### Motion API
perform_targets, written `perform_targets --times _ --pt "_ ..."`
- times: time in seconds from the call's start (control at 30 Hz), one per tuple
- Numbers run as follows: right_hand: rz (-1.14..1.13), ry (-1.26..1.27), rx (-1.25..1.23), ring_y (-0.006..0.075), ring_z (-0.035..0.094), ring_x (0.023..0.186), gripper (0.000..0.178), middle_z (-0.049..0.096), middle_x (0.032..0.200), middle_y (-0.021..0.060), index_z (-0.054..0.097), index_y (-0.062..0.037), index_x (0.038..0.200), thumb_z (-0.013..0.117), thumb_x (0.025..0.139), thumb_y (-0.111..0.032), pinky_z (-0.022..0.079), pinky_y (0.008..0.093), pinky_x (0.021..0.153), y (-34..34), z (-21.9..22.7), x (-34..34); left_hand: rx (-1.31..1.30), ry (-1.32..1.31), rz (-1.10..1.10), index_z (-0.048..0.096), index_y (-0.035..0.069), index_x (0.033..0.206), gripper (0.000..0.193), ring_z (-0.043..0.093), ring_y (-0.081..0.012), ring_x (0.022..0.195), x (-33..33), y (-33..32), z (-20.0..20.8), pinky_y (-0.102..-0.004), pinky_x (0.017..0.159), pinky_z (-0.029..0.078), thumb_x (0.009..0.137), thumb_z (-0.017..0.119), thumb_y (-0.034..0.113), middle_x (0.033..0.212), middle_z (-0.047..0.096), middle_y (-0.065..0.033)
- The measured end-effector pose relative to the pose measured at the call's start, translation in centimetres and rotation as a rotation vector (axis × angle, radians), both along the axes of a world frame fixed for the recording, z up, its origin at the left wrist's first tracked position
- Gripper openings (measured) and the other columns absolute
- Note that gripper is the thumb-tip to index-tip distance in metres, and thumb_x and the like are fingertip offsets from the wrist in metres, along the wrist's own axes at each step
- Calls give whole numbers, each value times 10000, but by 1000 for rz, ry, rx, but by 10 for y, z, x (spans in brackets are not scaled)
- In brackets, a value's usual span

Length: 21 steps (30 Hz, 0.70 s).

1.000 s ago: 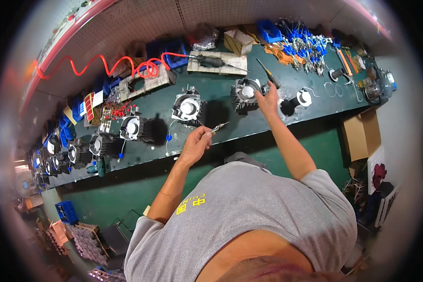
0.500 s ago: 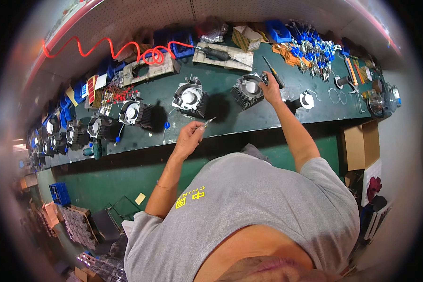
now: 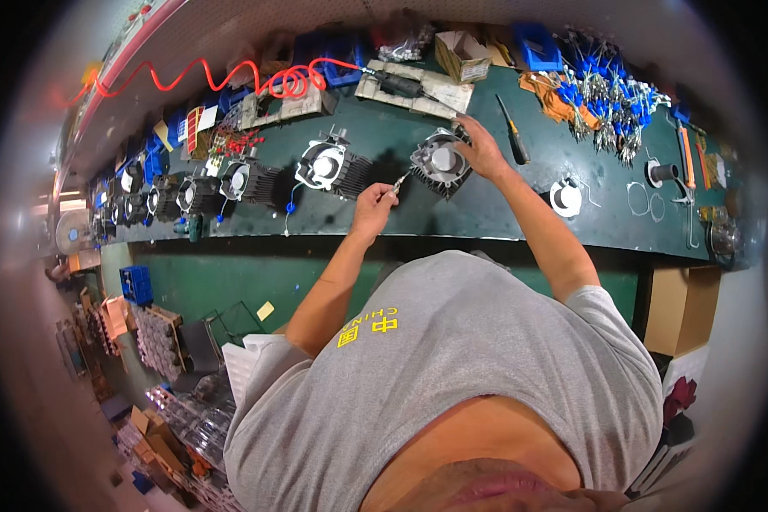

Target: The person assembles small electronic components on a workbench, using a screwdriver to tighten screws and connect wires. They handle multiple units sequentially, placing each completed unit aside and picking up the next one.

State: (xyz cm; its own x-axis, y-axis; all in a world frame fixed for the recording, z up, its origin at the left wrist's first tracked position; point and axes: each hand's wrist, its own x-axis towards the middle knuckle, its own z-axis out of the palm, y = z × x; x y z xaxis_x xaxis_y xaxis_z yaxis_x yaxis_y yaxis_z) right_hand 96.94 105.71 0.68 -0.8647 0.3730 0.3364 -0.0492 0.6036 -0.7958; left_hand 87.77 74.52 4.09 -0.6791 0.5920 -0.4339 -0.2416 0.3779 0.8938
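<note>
- The left hand is pinching a small, slim, metal-tipped piece between thumb and fingers; at this size the piece is showing too little detail to tell its exact kind.
- The right hand is grasping the upper right edge of a black-finned, silver-faced metal housing with a pale round centre, its thumb lying on the face side.
- That housing is sitting on the dark green workbench between the two hands, and the pinched piece is pointing up toward its lower left fins, just beside them.
- A second finned housing with a white round centre is standing to the left, a thin white wire with a blue connector hanging from it.
- A screwdriver with a dark handle is lying just beyond the right hand.
- A white round-faced part is resting to the right of the right forearm.
- A coiled red hose is running to a dark, slim power tool, which is lying on a pale, worn slab behind the housings.
</note>
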Motion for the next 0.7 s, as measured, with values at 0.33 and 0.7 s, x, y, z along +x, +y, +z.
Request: perform_targets --times 0.33,0.7 --pt "102 -62 -38 410 485 1398 554 550 1466 219 552 -43 1421 722 894 -59 393 450 1181 9 11 -1 -13 -34 41 688 87 1103 127 496 -27 677 9 35 -18 -200 574 423 1040 638 184 895 666 35" --pt "124 -119 -55 415 465 1427 566 526 1500 233 542 -51 1437 720 900 -63 376 453 1201 12 14 -4 100 -166 -44 688 67 1080 131 505 -38 672 -10 41 -27 -205 574 435 1037 638 181 870 654 27"
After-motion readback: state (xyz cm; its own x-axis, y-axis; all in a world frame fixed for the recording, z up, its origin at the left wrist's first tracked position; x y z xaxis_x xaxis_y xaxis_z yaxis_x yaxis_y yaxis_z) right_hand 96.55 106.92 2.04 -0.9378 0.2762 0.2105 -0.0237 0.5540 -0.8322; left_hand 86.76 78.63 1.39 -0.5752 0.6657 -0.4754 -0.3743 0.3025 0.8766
